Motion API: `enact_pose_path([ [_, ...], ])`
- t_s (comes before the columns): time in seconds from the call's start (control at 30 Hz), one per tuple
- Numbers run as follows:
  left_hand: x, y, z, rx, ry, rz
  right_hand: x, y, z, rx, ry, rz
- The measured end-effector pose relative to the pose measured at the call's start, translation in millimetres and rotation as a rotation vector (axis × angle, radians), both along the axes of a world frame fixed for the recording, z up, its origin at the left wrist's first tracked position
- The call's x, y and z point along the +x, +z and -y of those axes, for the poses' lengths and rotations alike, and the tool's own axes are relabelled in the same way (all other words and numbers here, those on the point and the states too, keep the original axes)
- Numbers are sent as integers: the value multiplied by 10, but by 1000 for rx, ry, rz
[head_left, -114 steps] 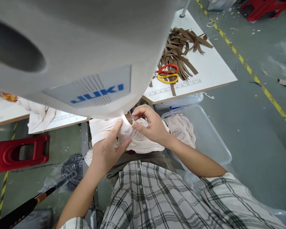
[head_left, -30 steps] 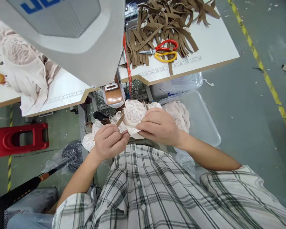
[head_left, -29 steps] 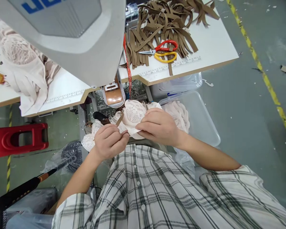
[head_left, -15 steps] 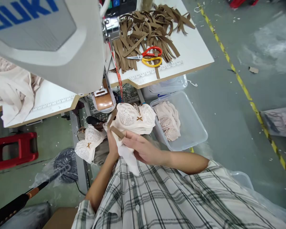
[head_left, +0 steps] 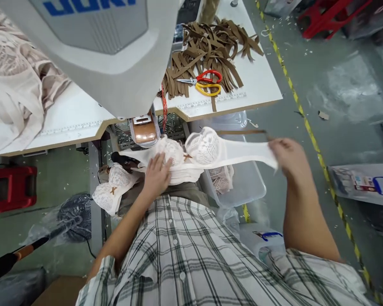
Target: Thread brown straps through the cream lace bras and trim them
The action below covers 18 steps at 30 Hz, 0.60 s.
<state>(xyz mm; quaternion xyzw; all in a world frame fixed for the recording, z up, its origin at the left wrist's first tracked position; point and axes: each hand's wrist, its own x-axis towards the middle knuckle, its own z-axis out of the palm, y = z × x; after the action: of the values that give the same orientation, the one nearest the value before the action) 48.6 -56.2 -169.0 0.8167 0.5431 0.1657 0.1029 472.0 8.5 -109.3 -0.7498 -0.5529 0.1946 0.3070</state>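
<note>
- Seeing sewing machine (head_left: 115,72) cropped, eleven o'clock.
- Grasping bra (head_left: 204,148) in blurred right hand (head_left: 289,158), three o'clock.
- Splaying fingers of left hand (head_left: 157,175) across.
- Stretching it sideways, unlike earlier.

A garment-sewing workshop: a blue-lettered sewing machine (head_left: 108,59) looms over the worktop's (head_left: 79,106) front edge; brown strips (head_left: 207,53) and scissors (head_left: 195,81) lie toward its right corner; lace garments (head_left: 15,85) are heaped on its left; yellow-and-black tape (head_left: 309,131) lines the scrap-strewn floor (head_left: 344,100).

white lace bra (head_left: 204,146), brown bow (head_left: 188,156) — center; brown strips (head_left: 207,53), red-and-yellow scissors (head_left: 196,80) — upper center; green-on-white plaid shirt (head_left: 191,246), bottom
</note>
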Motion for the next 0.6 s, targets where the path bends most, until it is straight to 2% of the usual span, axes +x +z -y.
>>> enact_pose_path([
  [0.03, 75, -67, 37, -80, -24, -33, -10, -134, -9, -53, 21, 36],
  [0.1, 169, -183, 118, -157, -15, -75, -224, -370, -46, -112, 102, 69],
  [0.13, 194, -221, 161, -168, -1, -95, -420, -472, -76, -126, 177, 77],
  [0.23, 223, -259, 302, -161, 56, -160, -1199, -717, -159, -56, 543, 95],
  [0.3, 211, -260, 407, -152, 79, -192, -1672, -838, -147, -47, 781, 24],
  [0.37, 168, -279, 511, -143, 78, -203, -1940, -957, -58, -92, 868, -32],
  [0.4, 134, -301, 555, -139, 69, -202, -1977, -1027, 9, -113, 851, -41],
  [0.47, 53, -366, 609, -117, 54, -185, -1873, -1198, 165, -154, 702, -21],
  [0.6, -49, -517, 551, -43, 50, -117, -1233, -1637, 491, -355, 241, 67],
])
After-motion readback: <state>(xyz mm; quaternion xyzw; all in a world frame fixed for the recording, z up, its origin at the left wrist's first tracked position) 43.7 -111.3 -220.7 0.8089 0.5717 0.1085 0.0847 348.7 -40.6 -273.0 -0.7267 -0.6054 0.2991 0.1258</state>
